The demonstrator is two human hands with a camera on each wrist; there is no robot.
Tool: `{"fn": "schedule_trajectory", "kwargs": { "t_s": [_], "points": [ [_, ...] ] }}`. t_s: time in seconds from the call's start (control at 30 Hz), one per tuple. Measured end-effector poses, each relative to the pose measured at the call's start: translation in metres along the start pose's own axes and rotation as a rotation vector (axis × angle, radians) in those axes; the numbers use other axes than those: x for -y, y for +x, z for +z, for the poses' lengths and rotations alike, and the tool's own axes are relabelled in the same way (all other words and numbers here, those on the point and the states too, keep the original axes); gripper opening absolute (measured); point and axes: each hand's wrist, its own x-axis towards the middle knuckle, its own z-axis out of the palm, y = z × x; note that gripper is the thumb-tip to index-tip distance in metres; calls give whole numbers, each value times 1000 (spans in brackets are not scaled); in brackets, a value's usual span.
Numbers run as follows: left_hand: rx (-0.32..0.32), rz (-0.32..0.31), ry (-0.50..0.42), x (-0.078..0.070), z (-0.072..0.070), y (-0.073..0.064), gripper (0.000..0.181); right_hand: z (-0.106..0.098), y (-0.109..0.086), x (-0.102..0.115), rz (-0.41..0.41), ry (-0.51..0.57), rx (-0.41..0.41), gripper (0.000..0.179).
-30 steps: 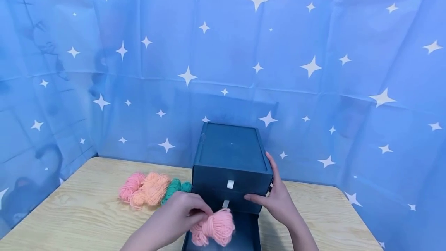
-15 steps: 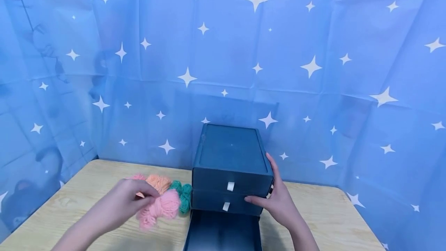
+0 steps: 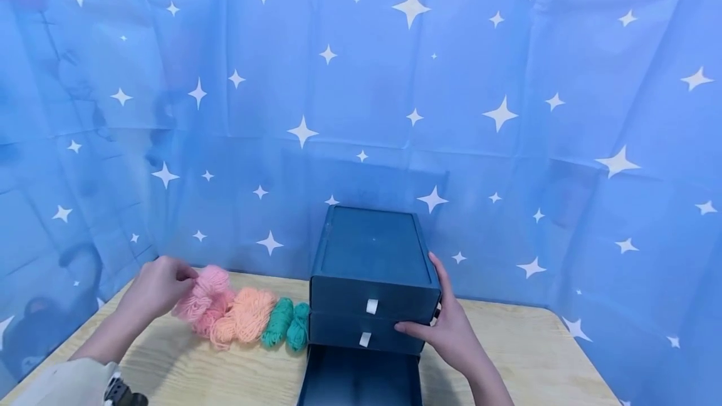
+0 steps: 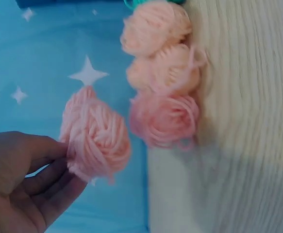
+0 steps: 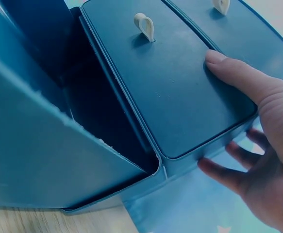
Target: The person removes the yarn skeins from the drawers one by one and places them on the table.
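My left hand [image 3: 156, 290] pinches a light pink yarn skein [image 4: 100, 138] between thumb and fingers. It is at the left end of a row of yarn, above the table level in the left wrist view. A deeper pink skein [image 4: 165, 119] lies beside it, then peach yarn [image 3: 251, 315] and two green skeins [image 3: 277, 323]. My right hand [image 3: 454, 331] holds the right front corner of a dark blue drawer unit [image 3: 372, 246]. Its thumb presses the front, and the fingertips touch the side [image 5: 180, 167]. The bottom drawer [image 3: 361, 381] is pulled out, its front end cut off by the head view.
Two closed drawers bear white pull tabs [image 3: 372, 306]. The pale wooden table [image 3: 220, 374] ends at a blue curtain [image 3: 361, 99] with white stars behind and at both sides. The green yarn sits close to the drawer unit's left side.
My left hand has carried the light pink skein from above the open drawer leftwards to the far end of the yarn row. The right hand has stayed on the drawer unit.
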Motion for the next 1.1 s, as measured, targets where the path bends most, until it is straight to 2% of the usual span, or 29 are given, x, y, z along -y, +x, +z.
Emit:
{"fn": "schedule_trajectory", "kwargs": {
  "t_s": [0.13, 0.23, 0.43, 0.6, 0.87, 1.1],
  "points": [
    [6, -87, 13, 14, 7, 5, 18, 0, 1, -2, 23, 12, -6, 117],
    [15, -126, 28, 22, 15, 8, 16, -1, -1, -4, 32, 1, -22, 117],
    [26, -160, 77, 44, 24, 9, 19, 1, -3, -5, 16, 28, -5, 117],
    [54, -189, 70, 57, 28, 9, 18, 1, 0, -4, -2, -12, -19, 117],
    [78, -195, 39, 67, 36, 7, 19, 3, 0, -1, -11, 4, -12, 116],
    [94, -187, 3, 63, 37, 7, 19, 2, -1, -1, -1, 8, -25, 119]
  ]
}}
